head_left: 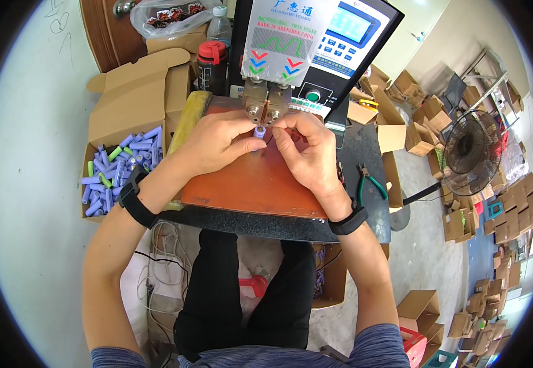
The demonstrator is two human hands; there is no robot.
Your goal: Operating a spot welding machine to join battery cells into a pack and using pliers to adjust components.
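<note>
A small purple cylindrical battery cell [260,131] stands under the metal electrode tips [266,109] of a spot welder. My left hand [222,140] pinches the cell between thumb and forefinger. Close on the cell's other side is my right hand [308,147], its thumb and forefinger pressed together beside the electrodes. Something thin and dark shows near those fingertips, too small to name. Both hands are above an orange mat [248,184] on the worktable.
At left, an open cardboard box [125,104] holds many purple and some green cells. Green-handled pliers [371,184] lie on the table's right side. The welder's control panel [346,37] rises behind. A red-lidded bottle [212,64] stands back left; a fan [472,150] stands at right.
</note>
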